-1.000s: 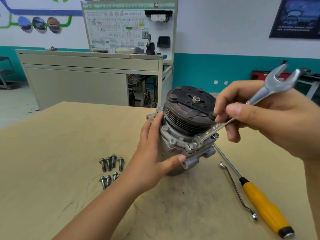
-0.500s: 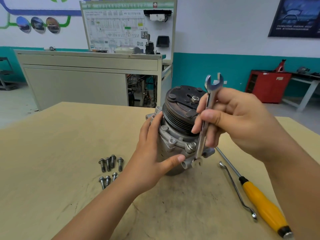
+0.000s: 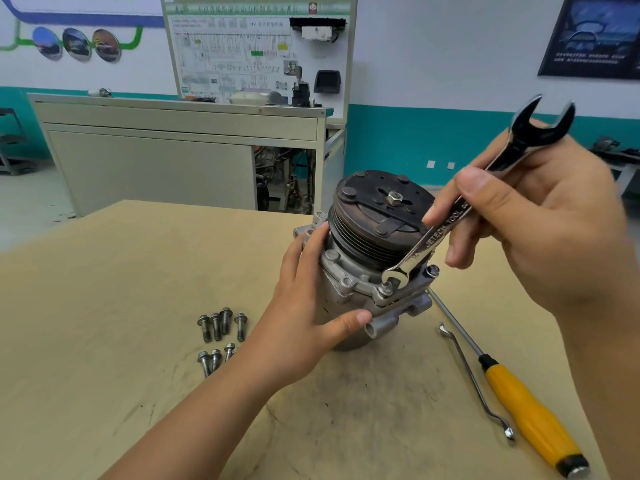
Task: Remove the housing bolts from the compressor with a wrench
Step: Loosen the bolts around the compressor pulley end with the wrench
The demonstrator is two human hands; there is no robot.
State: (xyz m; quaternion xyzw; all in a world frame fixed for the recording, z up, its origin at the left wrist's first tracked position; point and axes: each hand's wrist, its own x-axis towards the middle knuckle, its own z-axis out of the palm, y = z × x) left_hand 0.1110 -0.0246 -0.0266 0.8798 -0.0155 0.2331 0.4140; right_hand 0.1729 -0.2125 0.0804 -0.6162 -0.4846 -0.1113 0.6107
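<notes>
The compressor (image 3: 346,275) pairs a dull silver-grey housing with a black ribbed pulley and rusty brown-black face. The wrench (image 3: 446,230) is bright chrome. At eight o'clock of the compressor lie grey bolts (image 3: 221,325), at four o'clock a yellow-orange-handled screwdriver (image 3: 530,417). The surface (image 3: 104,306) is tan, smudged dark

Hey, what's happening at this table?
A person is unbolting a compressor that stands on a table. Their left hand grips its body to steady it. The right hand holds a wrench whose lower end sits on a bolt at the housing flange. Several loose bolts lie on the table to the left. A yellow-handled screwdriver and a bent metal rod lie untouched to the right.
</notes>
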